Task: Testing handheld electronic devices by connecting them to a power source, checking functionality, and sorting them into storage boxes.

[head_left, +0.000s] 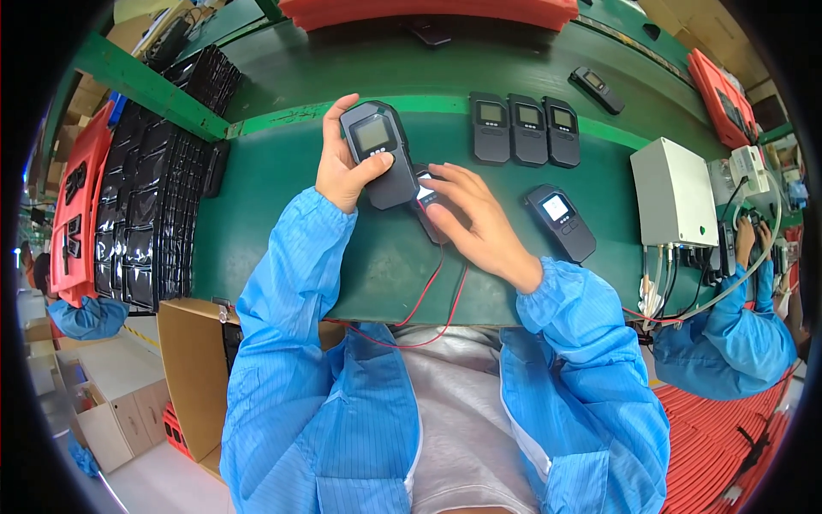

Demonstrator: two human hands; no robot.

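Note:
My left hand (347, 163) grips a black handheld meter (382, 163) with a grey screen, its thumb lying by the buttons. Just to the right, a second handheld meter (425, 185) with a lit white screen lies on the green bench, partly behind the first. Over this second meter, my right hand (475, 218) has its fingers stretched out and apart, the tips at its face. Thin red and black wires (425, 291) run from beneath that hand toward the bench's front edge; their ends are hidden.
Three similar meters (528, 128) stand in a row at the back, with a lit one (561, 221) nearer. A grey box (676, 193) with cables is at right, stacked black trays (145, 197) at left. Behind runs a green conveyor (342, 64). A co-worker's blue sleeve (728, 334) shows at right.

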